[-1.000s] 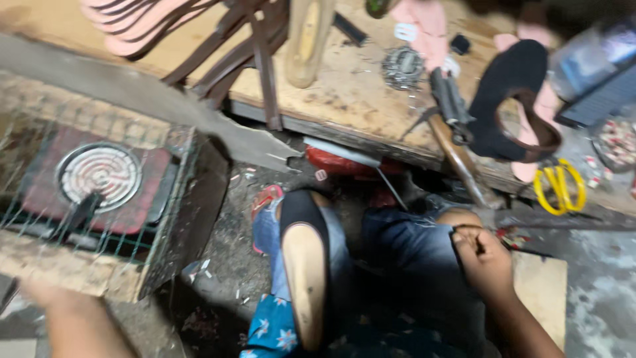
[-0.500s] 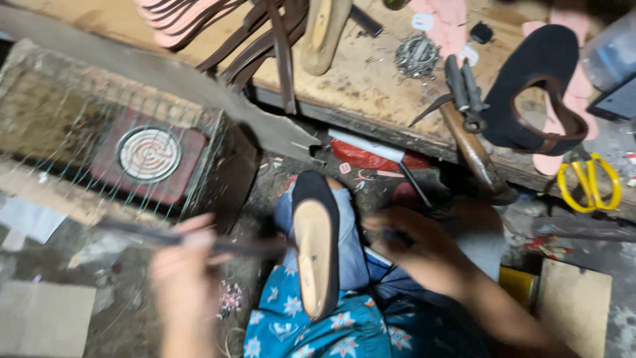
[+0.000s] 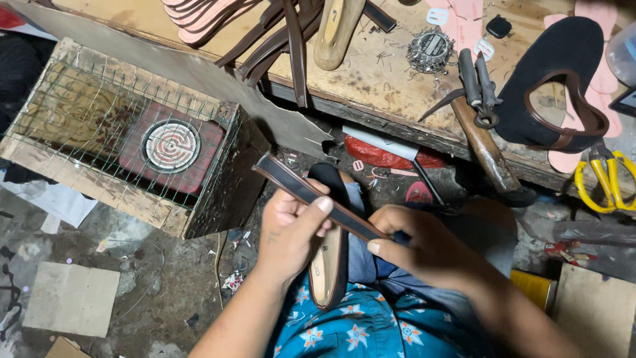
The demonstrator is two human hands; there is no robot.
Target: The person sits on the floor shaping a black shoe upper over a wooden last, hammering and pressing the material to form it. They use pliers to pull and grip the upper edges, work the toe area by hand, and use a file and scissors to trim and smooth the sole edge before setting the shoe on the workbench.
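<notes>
**Workshop floor: a strap stretched between both hands**

Dusty concrete floor fills the left of our view, with a flat square of grey cardboard lying on it. Just beside it stands the rough wooden crate topped with wire mesh, and inside that sits a red electric hotplate with a round coil.

Toward the middle, our left hand is clamped on the long dark-brown leather strap with a black centre stripe, thumb pressed on top and fingers curled beneath. The strap runs slantwise from upper left down to our right hand, which is closed around its lower end. Under the strap, resting on our lap, lies the tan shoe sole with a black edge. The strap crosses above it, and we cannot tell whether the two touch.

We judge the step in hand to be holding the strap taut over the sole. Any further handling calls for both grips to stay firm so it does not twist.

Above, the worn wooden counter carries a bundle of brown straps, a round tin of tacks, dark pliers, a wooden-handled hammer, a black shoe upper with a brown band and, far right, yellow-handled scissors.

A second ago our left hand sat low at the frame's left corner, away from the work, while the right pinched something small at the knee. Half a second ago both hands were blurred and lower. Now they are up and together on the strap.
</notes>
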